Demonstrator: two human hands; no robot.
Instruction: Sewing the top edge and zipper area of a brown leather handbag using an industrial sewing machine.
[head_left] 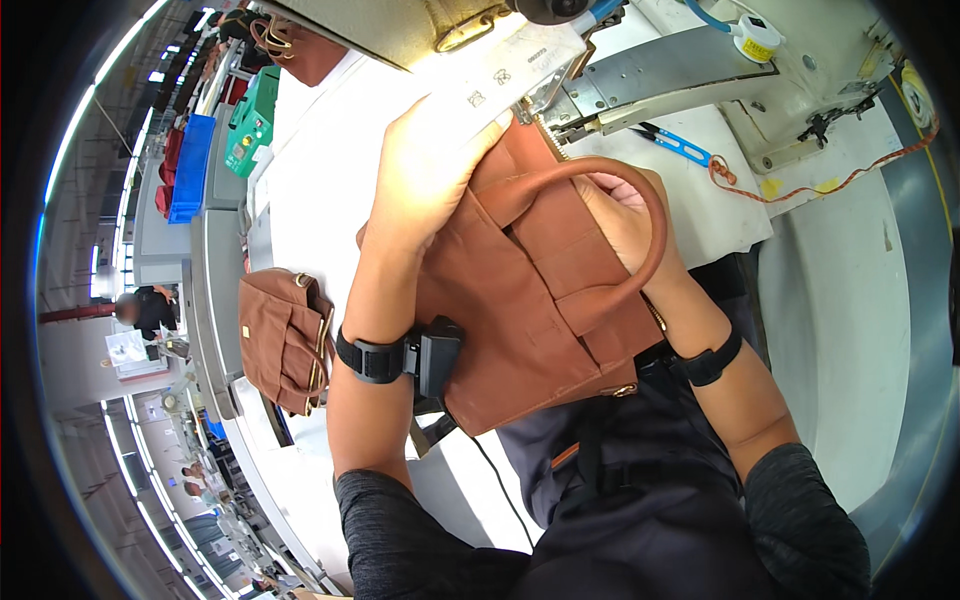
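A brown bag with a rounded handle is held on its side beneath the head of a sewing machine, its zippered top edge at the metal work area. My left hand grips the bag’s upper left part by the machine, its fingertips partly hidden in the glare and behind the machine. My right hand is inside the loop of the handle, fingers curled on the bag’s right zippered edge. Both wrists wear black straps, the left with a black device.
Another brown bag lies at the left, another at the upper left. Blue-handled snips and an orange cord lie by the machine. Beyond are a green case, a blue bin and people at other benches.
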